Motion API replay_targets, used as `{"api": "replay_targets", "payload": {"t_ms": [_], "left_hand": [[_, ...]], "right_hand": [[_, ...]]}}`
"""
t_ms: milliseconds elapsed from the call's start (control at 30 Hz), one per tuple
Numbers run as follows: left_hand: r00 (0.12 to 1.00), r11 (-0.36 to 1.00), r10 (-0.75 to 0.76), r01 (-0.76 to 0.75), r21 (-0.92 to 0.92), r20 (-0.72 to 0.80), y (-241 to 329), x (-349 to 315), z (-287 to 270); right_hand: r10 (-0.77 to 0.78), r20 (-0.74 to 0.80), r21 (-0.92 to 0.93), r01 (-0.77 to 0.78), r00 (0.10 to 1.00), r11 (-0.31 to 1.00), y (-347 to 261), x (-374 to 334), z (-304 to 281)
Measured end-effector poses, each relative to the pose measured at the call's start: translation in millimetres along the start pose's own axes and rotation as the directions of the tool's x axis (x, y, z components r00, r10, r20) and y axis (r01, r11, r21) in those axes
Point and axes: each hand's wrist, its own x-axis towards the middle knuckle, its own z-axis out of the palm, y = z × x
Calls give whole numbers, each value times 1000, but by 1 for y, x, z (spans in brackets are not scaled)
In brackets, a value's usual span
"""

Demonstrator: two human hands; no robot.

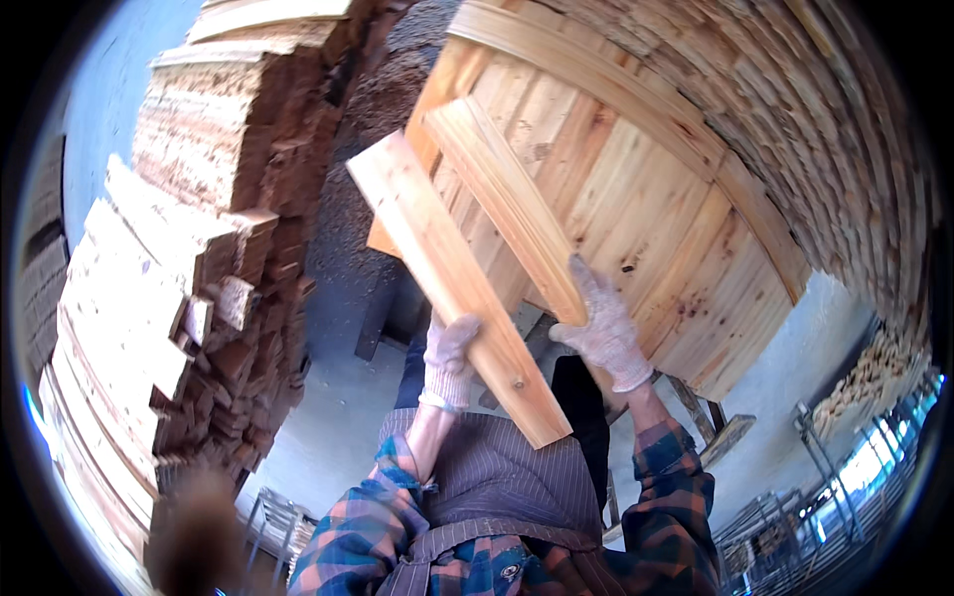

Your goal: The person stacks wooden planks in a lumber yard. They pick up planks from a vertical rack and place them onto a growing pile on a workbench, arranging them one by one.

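Note:
My left hand [449, 356], in a white knit glove, grips the edge of a long pale wooden plank [437, 260] that slants from upper left to lower right. My right hand [604, 330], also gloved, rests its fingers on the lower end of a crossbar batten [509, 204] fixed to a large wooden panel [646, 219]. That panel is made of several boards joined side by side, and it tilts in front of me. The plank lies across the panel's left edge. My forearms wear a blue and orange plaid shirt, with a striped apron below.
A tall stack of cut boards [189, 258] rises at the left. More stacked timber [825, 109] curves along the upper right. Grey concrete floor [338, 397] lies below, with metal racks [845, 467] at the lower right and a dark stool [383, 318] under the panel.

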Motion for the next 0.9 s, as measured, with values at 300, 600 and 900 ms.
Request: {"api": "replay_targets", "payload": {"t_ms": [300,600,900], "left_hand": [[948,972,236,-231,46,-216,31,-20,-69],[949,949,286,-263,171,-130,26,-19,-12],[921,779,282,-384,496,269,14,3,97]], "right_hand": [[-229,-7,-726,153,973,670,61,52,87],[-310,-67,-718,170,948,675,75,52,93],[258,138,-33,-256,956,966,-34,21,37]]}}
